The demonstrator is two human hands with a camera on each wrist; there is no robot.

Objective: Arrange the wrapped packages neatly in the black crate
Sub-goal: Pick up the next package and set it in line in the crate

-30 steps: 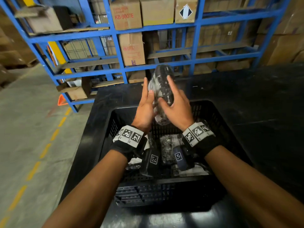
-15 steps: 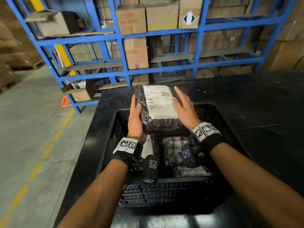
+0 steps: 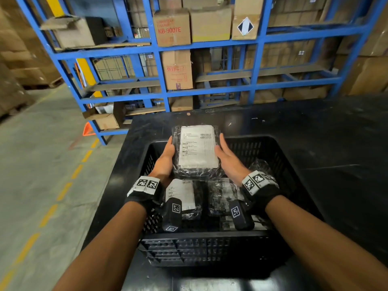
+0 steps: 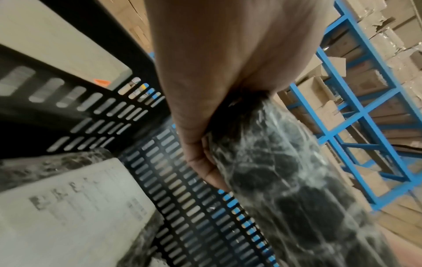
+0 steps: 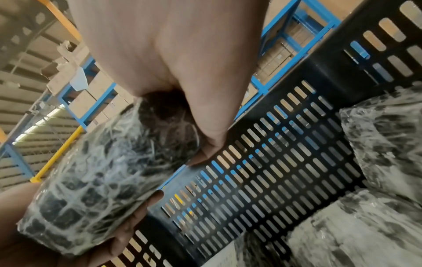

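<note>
Both my hands hold one plastic-wrapped black package [image 3: 197, 152] flat, white label up, over the far half of the black crate [image 3: 199, 248]. My left hand [image 3: 167, 160] grips its left edge and my right hand [image 3: 228, 160] its right edge. In the left wrist view my fingers [image 4: 205, 162] curl under the wrapped package [image 4: 285, 189]. The right wrist view shows fingers [image 5: 212, 137] beneath the same package [image 5: 102, 171]. Inside the crate lie a labelled package [image 3: 181, 196], a second one [image 3: 222, 194] beside it, and a third [image 3: 260, 166] by the right wall.
The crate stands on a black table [image 3: 325, 143]. Behind the table rises blue shelving [image 3: 210, 45] stacked with cardboard boxes. Grey concrete floor with a dashed yellow line [image 3: 63, 192] runs along the left. The crate's slotted wall [image 5: 285, 162] is close under the held package.
The package has turned from standing edge-on to lying flat with its label up, and both hands have shifted to its side edges and brought it lower toward the crate.
</note>
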